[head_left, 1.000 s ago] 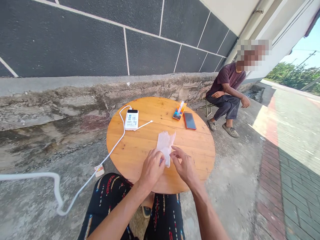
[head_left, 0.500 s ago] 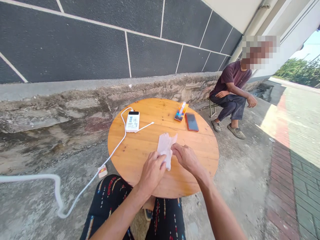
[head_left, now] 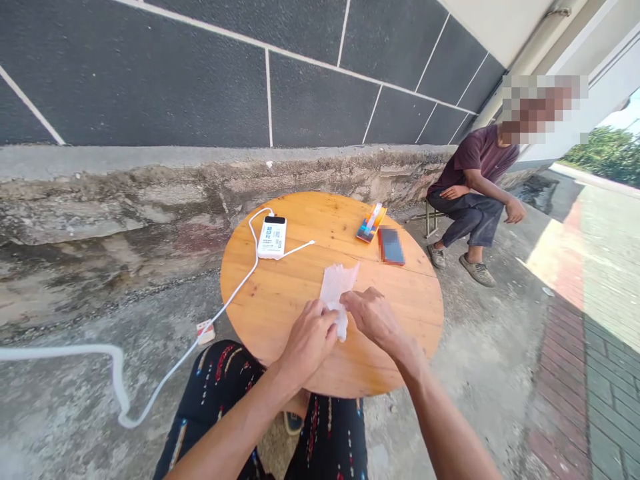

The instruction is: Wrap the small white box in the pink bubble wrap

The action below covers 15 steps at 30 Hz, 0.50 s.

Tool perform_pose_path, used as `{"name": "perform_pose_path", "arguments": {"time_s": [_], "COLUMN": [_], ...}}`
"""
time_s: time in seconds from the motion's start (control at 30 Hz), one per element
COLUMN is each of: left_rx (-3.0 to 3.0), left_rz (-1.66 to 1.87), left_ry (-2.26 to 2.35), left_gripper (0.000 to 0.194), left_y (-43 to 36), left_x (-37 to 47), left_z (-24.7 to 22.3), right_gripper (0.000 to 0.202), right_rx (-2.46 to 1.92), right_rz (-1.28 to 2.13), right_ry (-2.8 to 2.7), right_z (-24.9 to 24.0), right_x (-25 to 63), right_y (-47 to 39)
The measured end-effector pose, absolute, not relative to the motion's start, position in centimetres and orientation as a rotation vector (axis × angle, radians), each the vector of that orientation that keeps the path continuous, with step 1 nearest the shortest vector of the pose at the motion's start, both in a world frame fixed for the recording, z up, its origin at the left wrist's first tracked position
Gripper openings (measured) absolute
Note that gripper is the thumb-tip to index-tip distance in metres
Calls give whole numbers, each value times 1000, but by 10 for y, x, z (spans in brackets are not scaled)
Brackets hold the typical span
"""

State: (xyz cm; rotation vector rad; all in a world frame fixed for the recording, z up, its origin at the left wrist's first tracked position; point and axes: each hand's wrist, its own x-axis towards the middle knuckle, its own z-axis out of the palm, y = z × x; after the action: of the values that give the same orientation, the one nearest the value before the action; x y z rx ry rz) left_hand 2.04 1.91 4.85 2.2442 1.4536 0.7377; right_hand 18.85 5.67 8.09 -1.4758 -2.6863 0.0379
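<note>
Patterned trousers frame the near side of the round wooden worktop as I follow, from afar, two bare hands meeting over a thin white tissue. The left hand comes in from the lower left, its grip drawn together, thumb and fingers pinching the near left part of the tissue. The right hand comes in from the opposite side, fingertips brought together in what I judge to be a pinch at the tissue's right edge. Both hands touch it, so neither is plainly nearer. The tissue lies between the grips and reaches beyond them, in the middle of the worktop and toward its near side; its long axis points away from the wearer, the near end crumpled, the ragged far end out past the fingertips. From where I sit, room to move shows as wood grain on both sides of the tissue and down to the near rim. Farther out, a phone rests beside an orange tape dispenser, both at the far right, while a white power bank with a white cable sits at the far left, well apart from the hands. Beyond, a person sits on a stool near the dark wall.
</note>
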Motion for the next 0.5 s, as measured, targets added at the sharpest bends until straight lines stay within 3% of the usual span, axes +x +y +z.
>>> {"name": "perform_pose_path", "arguments": {"time_s": [0.3,0.5], "left_rx": [2232,2193], "left_rz": [784,835], "left_ry": [1380,1362], "left_gripper": [25,32], "left_y": [21,17], "left_x": [19,15], "left_z": [43,47], "right_gripper": [15,19], "right_rx": [-1391,-1379], "right_rz": [-97,130], "right_ry": [-3146,-3317], "right_z": [105,120], "right_x": [158,145], "right_y": [85,102]}}
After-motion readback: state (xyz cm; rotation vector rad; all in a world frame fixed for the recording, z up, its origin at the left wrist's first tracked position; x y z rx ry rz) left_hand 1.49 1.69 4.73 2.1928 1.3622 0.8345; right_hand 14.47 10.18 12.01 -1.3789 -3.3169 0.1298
